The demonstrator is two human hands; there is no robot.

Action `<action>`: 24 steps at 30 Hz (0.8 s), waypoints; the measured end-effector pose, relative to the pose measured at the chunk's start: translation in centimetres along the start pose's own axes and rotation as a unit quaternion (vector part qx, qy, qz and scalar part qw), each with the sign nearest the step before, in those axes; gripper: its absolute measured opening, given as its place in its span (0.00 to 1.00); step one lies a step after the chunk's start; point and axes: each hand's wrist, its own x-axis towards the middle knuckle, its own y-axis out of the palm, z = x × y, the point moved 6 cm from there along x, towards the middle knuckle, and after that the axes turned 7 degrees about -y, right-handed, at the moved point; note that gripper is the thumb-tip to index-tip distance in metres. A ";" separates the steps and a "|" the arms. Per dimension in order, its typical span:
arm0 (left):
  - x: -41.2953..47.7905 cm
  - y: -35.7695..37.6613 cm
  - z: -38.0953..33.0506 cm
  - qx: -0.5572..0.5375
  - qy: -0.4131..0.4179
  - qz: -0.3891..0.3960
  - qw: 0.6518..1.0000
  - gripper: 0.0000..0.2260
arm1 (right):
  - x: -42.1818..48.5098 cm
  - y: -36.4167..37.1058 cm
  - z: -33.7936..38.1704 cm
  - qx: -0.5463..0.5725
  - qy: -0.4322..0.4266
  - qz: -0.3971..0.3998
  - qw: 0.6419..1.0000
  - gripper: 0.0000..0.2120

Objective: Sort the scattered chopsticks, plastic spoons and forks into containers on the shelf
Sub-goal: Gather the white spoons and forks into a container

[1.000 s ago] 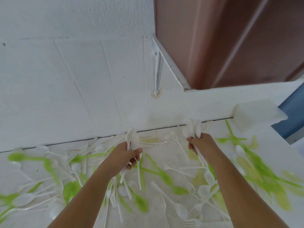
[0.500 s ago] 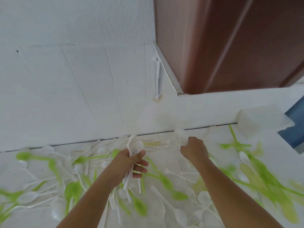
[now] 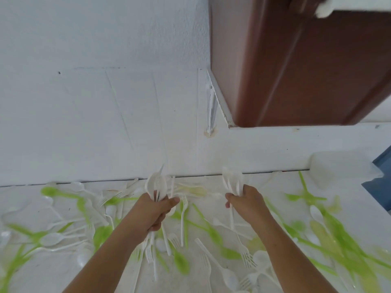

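Observation:
White and green plastic spoons and forks lie scattered over a white surface [image 3: 63, 269] against a white wall. My left hand [image 3: 153, 212] grips a bundle of white spoons [image 3: 156, 185], bowls pointing up, handles sticking out below the fist. My right hand [image 3: 246, 200] holds a smaller bunch of white spoons [image 3: 231, 180], bowls up too. Loose white forks [image 3: 183, 216] lie between the two hands. Green spoons [image 3: 213, 231] are mixed in across the whole spread. I see no chopsticks.
A brown wooden cabinet [image 3: 306, 66] hangs at the upper right. A white translucent container [image 3: 342, 168] stands at the right by the wall, with a blue surface [image 3: 383, 178] beyond it. A pipe [image 3: 211, 108] runs down the wall's corner.
My right hand reached to the wall edge, then pulled back a little holding upright white spoons. My left hand tightened round its bundle. The view tilted upward.

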 end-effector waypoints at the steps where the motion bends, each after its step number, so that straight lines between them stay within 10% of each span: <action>1: -1.3 -0.2 -0.6 -0.013 0.012 0.005 1.000 0.19 | -2.1 0.3 1.7 0.072 -0.008 0.064 0.995 0.07; 7: -10.5 -0.3 -4.1 -0.036 0.102 0.065 0.992 0.14 | -13.1 3.8 12.1 0.256 -0.085 0.289 0.918 0.05; 17: -18.1 -9.2 2.5 -0.111 0.098 -0.016 0.989 0.11 | -23.7 13.1 16.0 0.204 -0.072 0.234 0.948 0.06; 24: -22.0 -10.9 8.6 -0.182 -0.051 0.142 0.972 0.18 | -28.3 16.5 13.0 0.267 -0.051 0.141 0.952 0.05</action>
